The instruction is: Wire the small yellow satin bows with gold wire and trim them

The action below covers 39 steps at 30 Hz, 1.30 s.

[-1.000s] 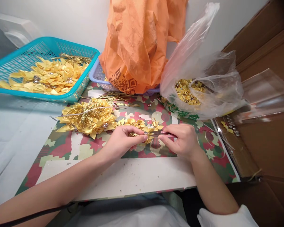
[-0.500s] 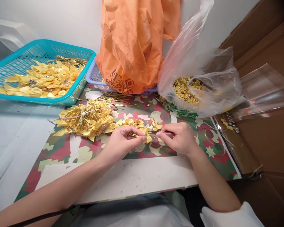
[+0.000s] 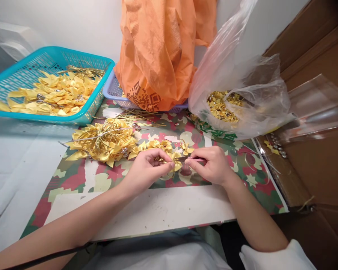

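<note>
A small yellow ribbon bow (image 3: 176, 163) with gold wire is pinched between the thumb and fingertips of my left hand (image 3: 150, 167). My right hand (image 3: 212, 164) is closed on a slim pink-handled tool (image 3: 197, 159), whose dark metal tip touches the bow. Just above lies a loose yellow bow (image 3: 186, 148) with a wire loop. Behind my left hand more yellow bows (image 3: 154, 144) rest on the patterned sheet. Left of them is a large bunch of yellow bows (image 3: 108, 144) tied around gold wires.
A teal basket (image 3: 86, 112) of yellow bows stands at the left. Loose gold wires (image 3: 143, 119) lie behind the bunch. An orange bag (image 3: 157, 56) sits in a lilac basket (image 3: 109, 92). At the right are a clear plastic bag (image 3: 259, 116) and cardboard (image 3: 321, 157).
The whole view has shifted very slightly. Both hands keep nearly the same pose, with the tool tip still at the bow.
</note>
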{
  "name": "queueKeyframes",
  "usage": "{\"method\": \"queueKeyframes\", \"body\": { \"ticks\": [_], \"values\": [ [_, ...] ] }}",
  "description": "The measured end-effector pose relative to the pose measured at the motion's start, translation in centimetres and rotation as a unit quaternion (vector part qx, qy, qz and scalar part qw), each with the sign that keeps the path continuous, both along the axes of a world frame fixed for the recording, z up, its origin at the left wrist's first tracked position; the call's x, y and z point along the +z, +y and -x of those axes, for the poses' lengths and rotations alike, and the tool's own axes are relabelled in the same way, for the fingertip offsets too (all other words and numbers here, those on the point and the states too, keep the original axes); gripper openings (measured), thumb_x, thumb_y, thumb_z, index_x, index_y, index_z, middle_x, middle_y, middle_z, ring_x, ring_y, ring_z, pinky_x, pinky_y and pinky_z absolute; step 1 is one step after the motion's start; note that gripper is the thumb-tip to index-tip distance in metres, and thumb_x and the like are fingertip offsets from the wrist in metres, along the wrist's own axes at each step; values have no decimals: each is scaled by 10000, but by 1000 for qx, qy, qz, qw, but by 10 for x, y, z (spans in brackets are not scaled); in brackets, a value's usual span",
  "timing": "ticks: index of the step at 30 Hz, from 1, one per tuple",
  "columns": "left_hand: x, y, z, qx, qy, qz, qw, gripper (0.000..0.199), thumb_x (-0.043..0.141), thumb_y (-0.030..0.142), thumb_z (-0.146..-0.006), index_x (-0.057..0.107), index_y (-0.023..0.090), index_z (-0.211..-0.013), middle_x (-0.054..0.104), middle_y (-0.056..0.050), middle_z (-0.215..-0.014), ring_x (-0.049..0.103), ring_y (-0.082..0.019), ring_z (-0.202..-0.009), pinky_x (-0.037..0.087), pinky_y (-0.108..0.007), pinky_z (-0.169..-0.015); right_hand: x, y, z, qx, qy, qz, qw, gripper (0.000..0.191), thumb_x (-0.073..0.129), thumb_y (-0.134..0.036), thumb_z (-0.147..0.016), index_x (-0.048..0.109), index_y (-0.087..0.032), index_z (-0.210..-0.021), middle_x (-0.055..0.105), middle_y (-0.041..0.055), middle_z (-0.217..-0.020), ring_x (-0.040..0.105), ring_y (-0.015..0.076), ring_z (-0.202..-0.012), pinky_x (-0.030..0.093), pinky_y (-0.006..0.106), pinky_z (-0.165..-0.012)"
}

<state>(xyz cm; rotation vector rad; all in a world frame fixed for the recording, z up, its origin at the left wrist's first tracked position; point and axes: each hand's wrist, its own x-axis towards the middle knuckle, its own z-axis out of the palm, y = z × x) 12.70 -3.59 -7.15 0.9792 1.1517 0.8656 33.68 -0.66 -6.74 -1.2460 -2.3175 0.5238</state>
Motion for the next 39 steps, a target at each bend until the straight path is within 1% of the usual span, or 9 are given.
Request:
{"method": "queueKeyframes", "body": {
  "ticks": [5,12,17,20,25,29,35,39],
  "values": [
    [-2,0,0,5,-10,-3,1000,161,731,241,-663,601,145,-659,561,40,-555,446,-61,-499,318,-178,-473,-1,0,0,10,29,30,999,387,596,-418,-860,627,-170,-565,528,-25,-487,406,75,-460,274,231,-516],
    [-1,0,-1,7,-29,-13,999,146,720,193,-656,583,146,-643,545,54,-542,418,-45,-482,298,-164,-449,-2,0,2,11,38,41,998,374,598,-404,-853,629,-168,-565,483,-33,-474,379,73,-457,265,232,-508],
    [-1,0,-1,11,-34,-15,999,158,725,186,-645,573,144,-637,566,50,-554,438,-43,-489,317,-154,-453,-2,-1,5,21,60,71,995,374,568,-368,-870,621,-166,-559,458,-36,-471,379,68,-459,268,218,-501],
    [-2,0,-1,13,-33,-15,999,157,727,184,-639,576,142,-639,576,44,-558,453,-47,-500,331,-153,-459,-2,-1,7,15,71,80,994,384,559,-358,-874,606,-164,-545,462,-37,-472,365,64,-454,266,217,-498],
    [-1,0,-1,17,-35,-13,999,161,729,189,-639,575,143,-640,574,48,-552,442,-42,-492,327,-146,-453,-4,-2,8,-7,63,67,996,380,605,-379,-840,576,-164,-528,397,-49,-453,318,66,-452,245,229,-490],
    [0,0,-1,20,-39,-12,999,154,728,181,-634,579,143,-635,584,45,-555,446,-40,-489,327,-144,-451,-4,-2,8,-14,54,75,996,373,610,-397,-833,584,-165,-543,428,-44,-467,340,70,-462,246,234,-496],
    [0,0,-2,34,-38,-13,999,158,731,177,-622,575,146,-622,583,47,-547,441,-39,-477,320,-144,-441,-4,-3,8,-17,50,96,994,374,587,-405,-839,589,-168,-550,385,-47,-462,317,76,-464,229,242,-492],
    [0,-1,-2,38,-36,-18,998,161,731,178,-617,574,147,-620,588,44,-547,455,-44,-485,335,-147,-450,-5,-3,10,-16,53,104,993,377,585,-396,-841,581,-165,-542,410,-46,-464,330,72,-462,246,236,-496]
  ]
}}
